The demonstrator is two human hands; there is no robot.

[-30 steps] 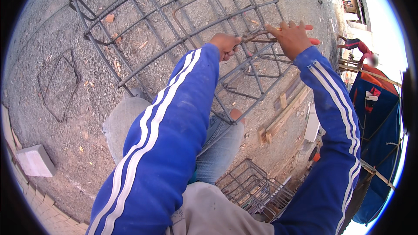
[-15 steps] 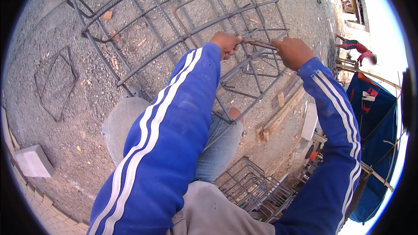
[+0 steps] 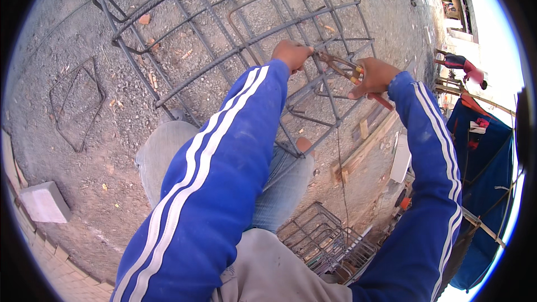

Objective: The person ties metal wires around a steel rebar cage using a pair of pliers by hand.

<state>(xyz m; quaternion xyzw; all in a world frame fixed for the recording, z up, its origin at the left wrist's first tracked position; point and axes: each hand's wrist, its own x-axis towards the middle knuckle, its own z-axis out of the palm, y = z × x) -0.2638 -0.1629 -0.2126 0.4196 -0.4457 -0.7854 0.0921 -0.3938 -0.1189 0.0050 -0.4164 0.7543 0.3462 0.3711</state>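
A cage of steel rebar (image 3: 218, 59) with bent stirrups lies across my front, over my knees. My left hand (image 3: 292, 56) is closed in a pinch by one of its long bars; what is between the fingers is too small to make out. In my right hand (image 3: 376, 78) is a pair of pincers (image 3: 334, 65), gripped by handles that stand apart. The pincer jaws are close to the left fingertips, at a bar crossing. A thin wire (image 3: 341, 168) runs down below the cage on the right.
Another stack of rebar frames (image 3: 330, 240) lies near my right side. A loose bent stirrup (image 3: 100, 98) and a pale block (image 3: 45, 202) rest on the gravel at left. Wooden planks (image 3: 366, 142) lie at right, near a blue tarp (image 3: 481, 145). A person (image 3: 467, 67) stands farther off.
The pincer handles have spread apart, and my right fingers have loosened from a tight fist. The thin wire below the cage has come into sight. My left hand stays at the bar.
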